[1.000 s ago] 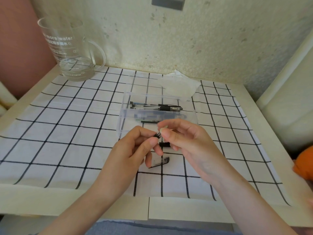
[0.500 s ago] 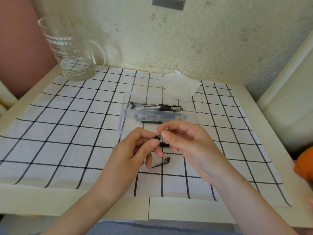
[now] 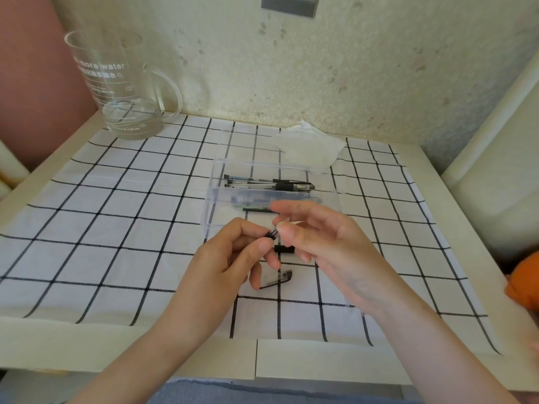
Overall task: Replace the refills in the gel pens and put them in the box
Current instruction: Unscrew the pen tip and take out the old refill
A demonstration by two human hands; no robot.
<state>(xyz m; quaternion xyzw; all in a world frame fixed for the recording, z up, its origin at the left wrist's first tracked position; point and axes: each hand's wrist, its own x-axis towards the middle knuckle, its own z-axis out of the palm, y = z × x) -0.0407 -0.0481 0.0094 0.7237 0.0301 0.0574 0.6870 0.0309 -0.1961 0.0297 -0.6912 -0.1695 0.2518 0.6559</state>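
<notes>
A cream tabletop [image 3: 87, 345] stands against a mottled cream wall [image 3: 350, 68] printed with faint flowers; a grey plate [image 3: 288, 5] is fixed high on the wall. A dull pink surface [image 3: 29, 83] closes the left side and pale white furniture [image 3: 495, 185] the right, with something orange [image 3: 525, 284] at the right edge. A white cloth [image 3: 116, 228] with a black grid covers most of the tabletop, leaving a bare strip along the near edge. In the far left corner stands a glass jug [image 3: 116, 88] lettered "more water", with a little water in it.

A clear box [image 3: 210, 211] sits on the cloth at the middle, and a crumpled tissue [image 3: 309, 147] lies just behind it. Two black pens [image 3: 271, 183] lie side by side in its far part; in the near part, thin refills [image 3: 256, 209] show through the plastic.

Both hands meet in front of the box, above the cloth. The left hand [image 3: 233, 263] grips a gel pen [image 3: 271, 234] in curled fingers, with only its black end showing. The right hand [image 3: 329, 252] pinches that end between thumb and fingers, where a small pale piece shows that is too small to make out. Under the hands, a short black piece [image 3: 284, 249] and a clear pen cap [image 3: 277, 279] lie on the cloth. Blue fabric [image 3: 262, 395] shows below the tabletop's near edge.
</notes>
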